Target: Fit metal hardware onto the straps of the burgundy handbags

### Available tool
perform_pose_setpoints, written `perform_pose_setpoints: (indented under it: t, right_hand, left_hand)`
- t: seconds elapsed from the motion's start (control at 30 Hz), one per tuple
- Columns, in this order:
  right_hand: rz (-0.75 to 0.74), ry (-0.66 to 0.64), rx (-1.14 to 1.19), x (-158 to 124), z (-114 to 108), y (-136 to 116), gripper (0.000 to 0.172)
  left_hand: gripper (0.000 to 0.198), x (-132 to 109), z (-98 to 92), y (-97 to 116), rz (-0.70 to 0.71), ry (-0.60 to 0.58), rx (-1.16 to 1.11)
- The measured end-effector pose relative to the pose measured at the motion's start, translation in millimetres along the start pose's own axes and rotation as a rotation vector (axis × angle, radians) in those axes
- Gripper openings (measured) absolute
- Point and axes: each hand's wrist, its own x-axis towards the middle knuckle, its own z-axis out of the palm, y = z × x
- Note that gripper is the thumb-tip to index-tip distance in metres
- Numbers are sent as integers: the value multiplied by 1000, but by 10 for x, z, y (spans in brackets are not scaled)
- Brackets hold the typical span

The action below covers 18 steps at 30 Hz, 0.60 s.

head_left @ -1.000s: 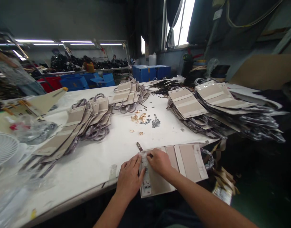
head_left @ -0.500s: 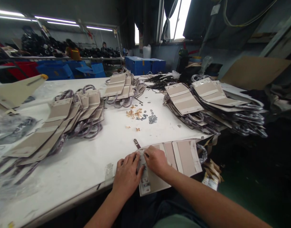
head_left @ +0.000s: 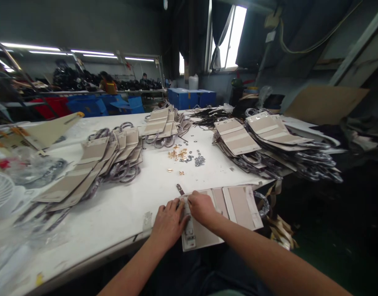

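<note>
A beige bag panel with pale cross strips lies at the table's near edge, overhanging it at the front. My left hand rests on the panel's left end, fingers stretched out and thumb on the strip with metal fittings. My right hand is closed at the top left of the panel, its fingertips bent down beside my left index finger. Whatever those fingertips pinch is hidden. A strap end with metal pieces pokes out past the panel's upper left corner. A plastic-wrapped handle shows at the right end.
Gold-coloured fittings and small grey metal plates lie scattered mid-table. Stacks of bag panels with wrapped handles stand left, at the back and right. A white fan is far left. Other people are in the background.
The view has tilted up and turned left, bringing the fan into sight. Both hands stay at the panel's left end, with only slight finger movement.
</note>
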Motion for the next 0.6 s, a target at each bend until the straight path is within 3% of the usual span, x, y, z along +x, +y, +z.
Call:
perform_pose_setpoints:
  t: [0.2, 0.4, 0.6]
  right_hand:
    - [-40, -2, 32, 59, -112, 66, 27]
    - [-29, -73, 316, 250, -124, 286, 28]
    - [-24, -265, 588, 421, -249, 391, 25]
  left_hand:
    - [42, 105, -62, -203, -60, -13, -228]
    - [44, 444, -25, -407, -349, -82, -565]
    - [25, 713, -62, -515, -330, -224, -586]
